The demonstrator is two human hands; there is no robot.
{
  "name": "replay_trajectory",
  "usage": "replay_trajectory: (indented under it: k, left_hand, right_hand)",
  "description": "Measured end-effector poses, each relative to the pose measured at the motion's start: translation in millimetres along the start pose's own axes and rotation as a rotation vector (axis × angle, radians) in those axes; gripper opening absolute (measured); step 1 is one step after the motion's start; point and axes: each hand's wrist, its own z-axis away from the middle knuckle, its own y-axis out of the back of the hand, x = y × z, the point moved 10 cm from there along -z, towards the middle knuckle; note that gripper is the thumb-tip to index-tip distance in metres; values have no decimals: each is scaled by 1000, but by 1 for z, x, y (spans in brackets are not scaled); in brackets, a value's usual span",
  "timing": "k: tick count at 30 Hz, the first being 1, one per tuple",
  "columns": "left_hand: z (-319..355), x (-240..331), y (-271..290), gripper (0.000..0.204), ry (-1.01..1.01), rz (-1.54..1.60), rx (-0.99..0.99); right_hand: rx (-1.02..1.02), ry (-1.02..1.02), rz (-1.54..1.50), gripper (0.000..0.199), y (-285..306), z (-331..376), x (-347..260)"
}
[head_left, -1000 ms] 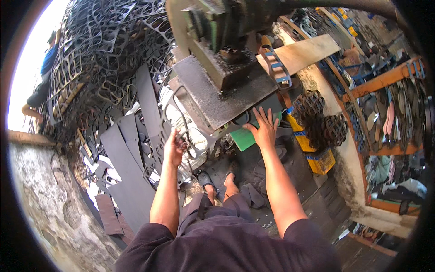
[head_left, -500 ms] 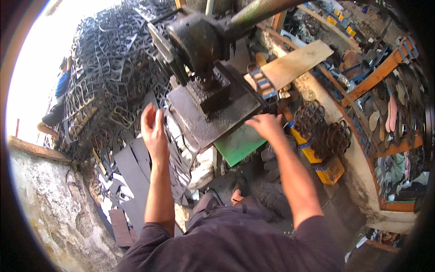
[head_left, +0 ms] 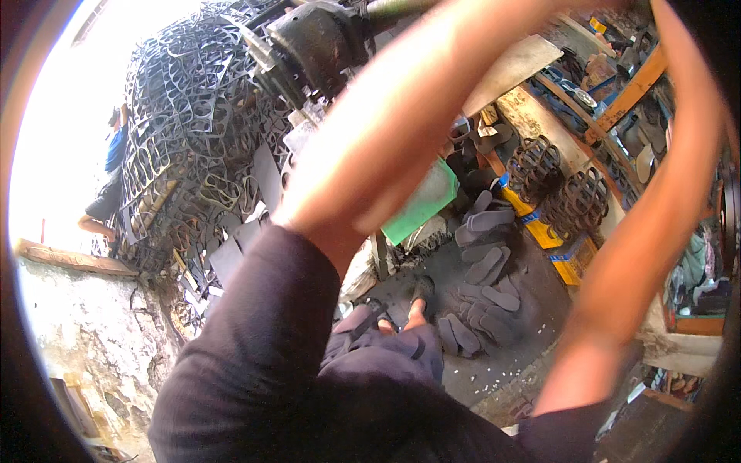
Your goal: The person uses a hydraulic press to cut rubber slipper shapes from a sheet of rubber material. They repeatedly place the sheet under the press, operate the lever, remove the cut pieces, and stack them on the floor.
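Note:
My left forearm (head_left: 401,108) sweeps up and across toward the upper right, blurred, passing in front of the heavy dark press (head_left: 320,46). Its hand lies beyond the top edge, out of sight. My right arm (head_left: 648,231) is raised along the right side, and its hand is also past the top edge. What either hand holds cannot be seen. A green cutting board (head_left: 424,207) pokes out below my left forearm, which hides most of the press bed.
Several dark sole-shaped pieces (head_left: 486,266) lie on the floor by my feet. Bundles of ring-shaped metal cutters (head_left: 534,166) sit on yellow boxes (head_left: 567,262). A tall heap of cut-out black scrap (head_left: 185,108) stands at left, with another person (head_left: 112,170) beyond.
Both hands have left the press area and gone up out of view. My left arm now crosses the scene to the upper right. The green board shows farther up and right.

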Motion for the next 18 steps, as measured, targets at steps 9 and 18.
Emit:
replay_trajectory:
  k: [9,18]
  left_hand:
    - [370,-43,-226,41,-387,-218,-801]
    - [588,-124,-49,51,864,-161,-593]
  right_hand:
    - [-633,-454,-289,88,-137,402,-114]
    - [-323,31,327,64,95,83,-40]
